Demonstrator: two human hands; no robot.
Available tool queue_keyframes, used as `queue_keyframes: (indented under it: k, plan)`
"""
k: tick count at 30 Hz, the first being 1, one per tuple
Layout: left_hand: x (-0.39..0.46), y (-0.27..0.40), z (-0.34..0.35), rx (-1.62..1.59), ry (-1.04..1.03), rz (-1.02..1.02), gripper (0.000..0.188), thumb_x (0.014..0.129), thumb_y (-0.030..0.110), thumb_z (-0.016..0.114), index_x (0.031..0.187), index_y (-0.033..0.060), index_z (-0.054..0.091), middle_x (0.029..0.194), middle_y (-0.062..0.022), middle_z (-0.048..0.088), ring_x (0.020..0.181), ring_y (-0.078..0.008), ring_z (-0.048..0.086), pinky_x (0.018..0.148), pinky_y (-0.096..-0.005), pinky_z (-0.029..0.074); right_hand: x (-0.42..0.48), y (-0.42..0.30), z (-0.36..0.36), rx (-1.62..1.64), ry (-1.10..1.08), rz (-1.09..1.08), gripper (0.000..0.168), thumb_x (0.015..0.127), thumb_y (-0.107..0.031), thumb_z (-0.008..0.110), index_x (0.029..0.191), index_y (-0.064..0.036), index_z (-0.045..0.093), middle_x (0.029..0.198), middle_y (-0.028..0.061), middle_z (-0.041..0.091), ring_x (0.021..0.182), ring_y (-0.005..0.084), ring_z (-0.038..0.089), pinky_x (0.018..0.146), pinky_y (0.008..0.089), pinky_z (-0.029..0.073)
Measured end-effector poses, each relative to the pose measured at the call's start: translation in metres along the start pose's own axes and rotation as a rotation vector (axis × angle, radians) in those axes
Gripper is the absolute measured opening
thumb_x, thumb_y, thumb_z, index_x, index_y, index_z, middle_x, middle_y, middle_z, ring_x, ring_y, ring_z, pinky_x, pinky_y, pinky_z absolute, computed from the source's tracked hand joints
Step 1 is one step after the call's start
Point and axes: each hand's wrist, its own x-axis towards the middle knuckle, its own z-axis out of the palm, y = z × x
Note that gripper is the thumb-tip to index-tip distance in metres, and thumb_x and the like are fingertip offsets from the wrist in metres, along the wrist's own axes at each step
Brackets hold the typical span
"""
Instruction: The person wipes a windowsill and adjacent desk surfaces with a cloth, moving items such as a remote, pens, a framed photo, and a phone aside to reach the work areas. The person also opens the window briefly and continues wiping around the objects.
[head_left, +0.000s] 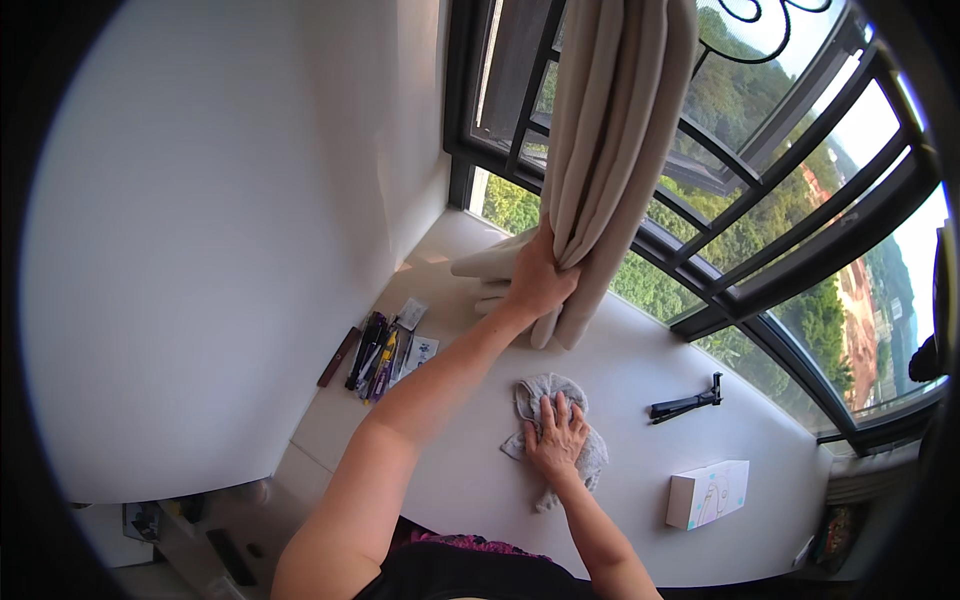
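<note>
My left hand (541, 276) is closed around the lower part of a gathered beige curtain (611, 135), whose end hangs over the white windowsill counter (465, 465). Flat on a crumpled grey cloth (592, 457), my right hand (556, 435) presses it against the counter with its fingers somewhat spread. The cloth lies below the curtain's end, nearer my body.
Several pens and markers (375, 356), small packets (421, 352) and a dark brown case (339, 356) lie by the left wall. To the right are a folded black tripod (684, 403) and a white box (707, 495). A dark-framed window (720, 292) borders the counter.
</note>
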Motion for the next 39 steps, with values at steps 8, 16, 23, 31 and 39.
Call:
queue_keyframes:
  k: [8,16,23,31,39]
  plan:
    - [-0.007,0.017,0.04,-0.17,-0.237,0.055,0.067,0.071,0.002,0.06,0.133,0.0076,0.035,0.107,-0.0253,0.059,0.101,-0.0441,0.055,0.086,-0.0463,0.045,0.206,-0.085,0.063,0.025,0.076,-0.123,0.053,0.084,-0.036,0.058,0.132,-0.017,0.048,0.137,0.0071,0.045,0.117,0.0342,0.041,0.093,0.0523,0.033]
    - [0.019,-0.012,0.028,-0.143,-0.328,0.202,0.08,0.066,0.005,0.068,0.138,0.0094,0.032,0.109,-0.0165,0.06,0.1,-0.0361,0.058,0.098,-0.0485,0.038,0.369,-0.167,0.109,0.054,0.017,-0.09,0.049,0.085,-0.031,0.056,0.13,-0.013,0.049,0.128,0.0154,0.049,0.116,0.0364,0.043,0.091,0.0545,0.036]
    - [0.03,-0.033,0.011,-0.091,-0.25,0.249,0.077,0.067,0.01,0.072,0.134,0.0087,0.036,0.097,-0.0147,0.062,0.091,-0.0351,0.061,0.093,-0.045,0.042,0.411,-0.187,0.117,0.119,0.062,-0.114,0.039,0.079,-0.021,0.056,0.117,-0.01,0.057,0.115,0.0185,0.053,0.109,0.0352,0.049,0.085,0.0495,0.039]
    - [0.025,-0.027,0.022,-0.169,-0.243,0.203,0.072,0.064,0.003,0.067,0.131,0.0081,0.04,0.101,-0.0177,0.06,0.093,-0.0399,0.057,0.086,-0.043,0.044,0.304,-0.192,0.086,0.286,-0.175,-0.572,0.045,0.078,-0.014,0.055,0.122,-0.015,0.056,0.109,0.0153,0.053,0.107,0.0327,0.048,0.082,0.047,0.038]
    - [0.019,-0.02,0.008,-0.147,-0.248,0.183,0.073,0.064,-0.003,0.062,0.132,0.0091,0.038,0.103,-0.0195,0.058,0.096,-0.0425,0.055,0.082,-0.0441,0.046,0.383,-0.161,0.097,0.16,0.023,-0.146,0.038,0.08,-0.02,0.057,0.118,-0.02,0.059,0.107,0.0144,0.054,0.102,0.0334,0.05,0.078,0.0472,0.039]
